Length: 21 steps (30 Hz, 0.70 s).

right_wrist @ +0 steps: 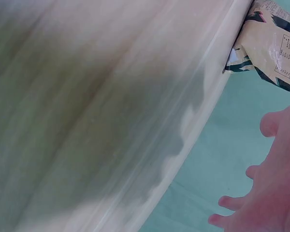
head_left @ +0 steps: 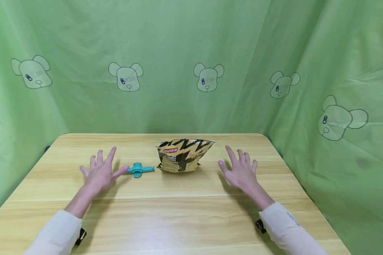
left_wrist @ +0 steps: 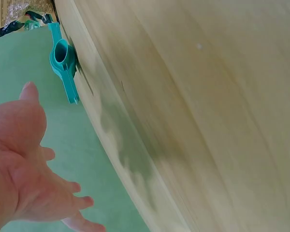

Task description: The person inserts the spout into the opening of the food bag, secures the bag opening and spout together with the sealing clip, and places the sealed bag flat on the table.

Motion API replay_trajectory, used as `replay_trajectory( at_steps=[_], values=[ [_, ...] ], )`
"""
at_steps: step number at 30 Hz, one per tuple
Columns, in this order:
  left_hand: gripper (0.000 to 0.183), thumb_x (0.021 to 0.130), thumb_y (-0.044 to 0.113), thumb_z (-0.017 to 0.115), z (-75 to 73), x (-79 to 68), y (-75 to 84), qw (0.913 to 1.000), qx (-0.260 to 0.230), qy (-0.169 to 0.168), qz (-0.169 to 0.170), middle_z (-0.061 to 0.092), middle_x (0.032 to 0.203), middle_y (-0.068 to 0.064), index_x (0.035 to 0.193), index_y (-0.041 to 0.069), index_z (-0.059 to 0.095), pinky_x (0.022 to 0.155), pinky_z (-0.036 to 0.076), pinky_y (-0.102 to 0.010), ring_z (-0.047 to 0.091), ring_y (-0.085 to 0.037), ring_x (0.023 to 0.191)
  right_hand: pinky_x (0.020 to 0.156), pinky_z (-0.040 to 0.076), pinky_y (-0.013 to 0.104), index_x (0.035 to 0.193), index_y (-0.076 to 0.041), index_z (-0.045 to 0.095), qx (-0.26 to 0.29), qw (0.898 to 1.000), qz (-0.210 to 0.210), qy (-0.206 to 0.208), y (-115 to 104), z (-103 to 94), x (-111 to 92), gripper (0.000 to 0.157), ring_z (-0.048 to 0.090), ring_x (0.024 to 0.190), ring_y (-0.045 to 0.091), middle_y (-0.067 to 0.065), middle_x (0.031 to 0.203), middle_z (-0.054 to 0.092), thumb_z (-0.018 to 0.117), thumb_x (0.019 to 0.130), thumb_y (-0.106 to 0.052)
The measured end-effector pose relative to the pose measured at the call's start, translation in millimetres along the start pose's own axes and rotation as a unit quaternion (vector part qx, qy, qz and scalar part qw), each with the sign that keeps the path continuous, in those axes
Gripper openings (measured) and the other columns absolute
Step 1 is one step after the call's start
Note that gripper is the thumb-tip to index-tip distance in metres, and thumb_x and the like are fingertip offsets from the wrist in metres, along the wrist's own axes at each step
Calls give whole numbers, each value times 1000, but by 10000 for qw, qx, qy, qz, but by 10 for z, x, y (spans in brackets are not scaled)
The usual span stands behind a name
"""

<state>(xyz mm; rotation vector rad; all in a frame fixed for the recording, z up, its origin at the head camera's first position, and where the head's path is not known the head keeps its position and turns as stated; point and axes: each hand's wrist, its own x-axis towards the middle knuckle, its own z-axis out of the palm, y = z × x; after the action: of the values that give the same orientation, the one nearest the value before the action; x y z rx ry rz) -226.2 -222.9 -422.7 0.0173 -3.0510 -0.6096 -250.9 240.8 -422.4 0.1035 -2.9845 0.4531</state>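
A gold and black Lay's chip bag (head_left: pixel 182 156) stands on the wooden table between the two hands. Just left of it lies a teal plastic bag clip with a round spout (head_left: pixel 137 170), also visible in the left wrist view as a teal clip (left_wrist: pixel 63 58). My left hand (head_left: pixel 100 173) hovers over the table with fingers spread, its thumb overlapping the clip's left end in the head view. On the other side my right hand (head_left: pixel 240 173) is held up with fingers apart, to the right of the bag. Neither hand holds anything.
The light wooden table (head_left: pixel 166 216) has rounded far corners. Behind it and along both sides hangs a green curtain (head_left: pixel 166 106) printed with bear heads. Dark bands show under both pale sleeves (head_left: pixel 59 232).
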Motion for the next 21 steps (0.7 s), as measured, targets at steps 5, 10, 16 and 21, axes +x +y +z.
replay_trajectory(
  at_steps=[5, 10, 16, 21],
  values=[
    [98, 96, 66, 53, 11, 25, 36, 9997, -144, 104, 154, 3, 160, -41, 164, 18, 2, 109, 2, -84, 10, -61, 146, 111, 1, 82, 164, -25, 13, 22, 10000, -37, -11, -15, 18, 3, 74, 15, 148, 58, 33, 162, 19, 38, 104, -60],
    [97, 97, 62, 55, 37, 64, 75, 9993, -287, 142, 203, 6, 160, -42, 164, 16, 3, 113, 5, -80, 11, -60, 147, 112, 2, 82, 164, -25, 13, 60, 10000, -78, 16, -56, 35, 2, 74, 18, 147, 56, 33, 161, 22, 41, 104, -57],
    [105, 90, 56, 70, 62, 85, 153, 9977, -545, 182, 355, 18, 155, -44, 163, 10, 9, 114, 18, -75, 21, -62, 142, 112, 3, 81, 164, -26, 13, 60, 9999, -115, -47, -109, 40, -2, 74, 19, 147, 55, 32, 161, 22, 40, 104, -57],
    [111, 84, 51, 80, 89, 98, 228, 9951, -828, 277, 473, 32, 150, -42, 162, 7, 14, 112, 28, -74, 35, -59, 137, 112, 5, 81, 164, -25, 13, 117, 9998, -125, -100, -149, 42, -15, 73, 21, 147, 55, 32, 161, 23, 40, 104, -57]
  ],
)
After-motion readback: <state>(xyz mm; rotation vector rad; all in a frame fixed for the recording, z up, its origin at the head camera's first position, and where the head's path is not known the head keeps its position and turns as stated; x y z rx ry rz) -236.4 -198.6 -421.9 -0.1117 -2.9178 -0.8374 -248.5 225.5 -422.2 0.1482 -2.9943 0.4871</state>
